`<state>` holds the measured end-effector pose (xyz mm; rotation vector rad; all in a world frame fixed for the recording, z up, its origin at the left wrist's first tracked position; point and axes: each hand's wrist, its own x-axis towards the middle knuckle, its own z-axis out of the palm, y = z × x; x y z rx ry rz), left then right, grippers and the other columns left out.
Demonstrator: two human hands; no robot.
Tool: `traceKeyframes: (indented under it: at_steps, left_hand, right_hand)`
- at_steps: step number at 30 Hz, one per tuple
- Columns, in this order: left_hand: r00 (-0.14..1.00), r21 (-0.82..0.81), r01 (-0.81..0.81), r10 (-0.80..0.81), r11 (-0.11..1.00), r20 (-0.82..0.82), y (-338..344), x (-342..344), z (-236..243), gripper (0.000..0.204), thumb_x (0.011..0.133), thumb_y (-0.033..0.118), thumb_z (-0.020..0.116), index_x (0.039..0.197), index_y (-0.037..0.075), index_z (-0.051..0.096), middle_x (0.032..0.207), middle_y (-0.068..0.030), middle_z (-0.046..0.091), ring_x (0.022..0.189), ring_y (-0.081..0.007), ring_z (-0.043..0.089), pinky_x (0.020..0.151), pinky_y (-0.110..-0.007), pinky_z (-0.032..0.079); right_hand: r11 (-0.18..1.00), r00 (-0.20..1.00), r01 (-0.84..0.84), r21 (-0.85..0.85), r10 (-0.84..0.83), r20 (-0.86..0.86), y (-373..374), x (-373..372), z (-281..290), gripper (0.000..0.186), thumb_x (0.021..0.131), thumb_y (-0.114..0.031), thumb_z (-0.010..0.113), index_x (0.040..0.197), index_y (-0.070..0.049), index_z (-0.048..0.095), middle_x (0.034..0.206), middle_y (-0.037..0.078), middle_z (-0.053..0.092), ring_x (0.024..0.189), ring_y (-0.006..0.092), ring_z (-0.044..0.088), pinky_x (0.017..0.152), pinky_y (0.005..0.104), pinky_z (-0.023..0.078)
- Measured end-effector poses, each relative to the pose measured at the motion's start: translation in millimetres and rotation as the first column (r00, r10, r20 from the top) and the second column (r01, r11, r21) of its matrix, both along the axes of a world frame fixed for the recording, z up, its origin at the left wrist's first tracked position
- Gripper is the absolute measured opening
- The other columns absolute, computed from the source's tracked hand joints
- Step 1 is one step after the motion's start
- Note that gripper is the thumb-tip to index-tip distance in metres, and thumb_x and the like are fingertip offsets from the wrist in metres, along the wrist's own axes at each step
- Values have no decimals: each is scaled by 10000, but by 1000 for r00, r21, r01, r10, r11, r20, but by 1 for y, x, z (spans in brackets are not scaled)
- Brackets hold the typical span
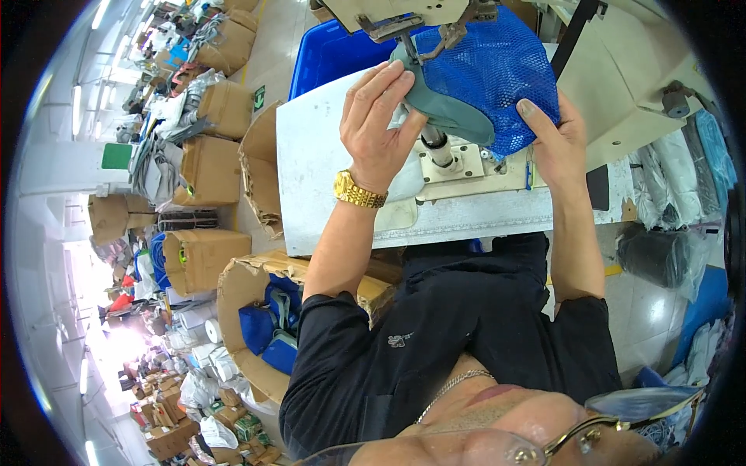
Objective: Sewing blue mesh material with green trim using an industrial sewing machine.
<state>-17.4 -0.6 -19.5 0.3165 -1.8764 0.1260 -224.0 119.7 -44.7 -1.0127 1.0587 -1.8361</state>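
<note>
A blue mesh cap with a grey-green brim lies under the head of a sewing machine. My left hand grips the grey-green part at its left side, fingers on top and thumb lower down, close to the needle area. On the other side, my right hand pinches the mesh edge, its thumb on top and the fingers behind. Below the cap stands the machine's metal post on its base plate. The cap's underside is hidden.
The white worktable spreads around the machine post. Behind it stands a blue plastic bin. An open cardboard box with blue and grey pieces sits by my left elbow. Plastic-wrapped bundles lie at the right, and stacked boxes at the left.
</note>
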Motion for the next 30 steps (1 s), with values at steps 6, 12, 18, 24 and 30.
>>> traceKeyframes:
  at_steps: [6,12,18,24,30]
  left_hand:
    - [1000,-10,9,-9,1000,1,-3,-2,1,370,694,96,798,1049,48,704,1129,-105,684,1062,-286,647,887,-367,543]
    - [999,-44,-44,44,998,7,6,-5,-5,300,695,77,774,991,73,722,1099,-83,675,1055,-282,621,882,-379,529]
    - [999,-39,-47,47,998,-9,5,-5,-8,276,701,60,757,976,79,734,1092,-77,671,1075,-289,601,896,-384,515]
    - [997,-19,-58,58,998,40,6,-5,-2,303,706,48,754,1007,76,738,1144,-92,653,1082,-296,601,894,-393,518]
    - [999,83,-30,29,996,16,13,-4,2,328,710,13,747,1030,85,739,1095,-119,642,1035,-286,606,835,-373,516]
  right_hand:
    - [1000,1000,-6,15,6,22,-1,2,6,365,912,-61,640,1256,35,563,1108,100,668,969,140,638,880,288,511]
    - [988,979,154,6,-152,-134,-3,7,17,342,878,-125,681,1180,19,612,1031,90,687,908,158,658,791,286,534]
    - [831,335,318,-457,-549,-766,-5,-2,58,335,882,-191,665,1164,-15,633,1024,134,685,898,275,671,790,342,526]
    - [991,467,17,-130,-123,-876,-27,6,67,347,917,-306,628,1048,10,682,883,192,685,802,311,664,703,362,500]
    - [987,600,-62,-145,-79,-796,-39,7,56,333,923,-266,625,1098,12,677,919,191,691,785,280,661,707,336,503]
